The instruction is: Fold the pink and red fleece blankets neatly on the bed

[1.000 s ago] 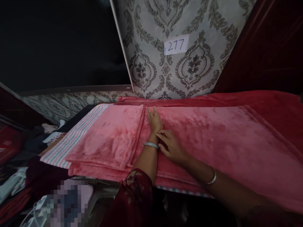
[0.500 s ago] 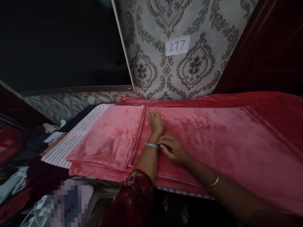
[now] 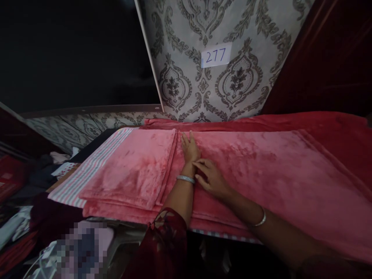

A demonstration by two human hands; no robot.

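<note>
A pink plush blanket [image 3: 273, 166] lies spread across the surface. Its left end is folded over into a layered square [image 3: 130, 162]. My left hand [image 3: 190, 149] rests flat on the blanket, just right of the folded edge, with fingers stretched out and nothing held. Crossing from the right, my right hand [image 3: 212, 178] touches my left wrist with its fingertips, above a pale bangle [image 3: 186, 178]. Its thumb is apart from the fingers, and no object shows in it. A silver bangle [image 3: 263, 216] circles my right forearm.
A striped cloth [image 3: 93, 166] shows left of the folded part. Darker red blanket [image 3: 334, 131] lies behind and to the right. A large black screen [image 3: 75, 54] stands at the back left, beside patterned wallpaper. Clothes and other items [image 3: 17, 228] crowd the lower left.
My right hand has shifted slightly up, its fingertips now on my left wrist above the bangle. My left hand keeps its place on the blanket.
</note>
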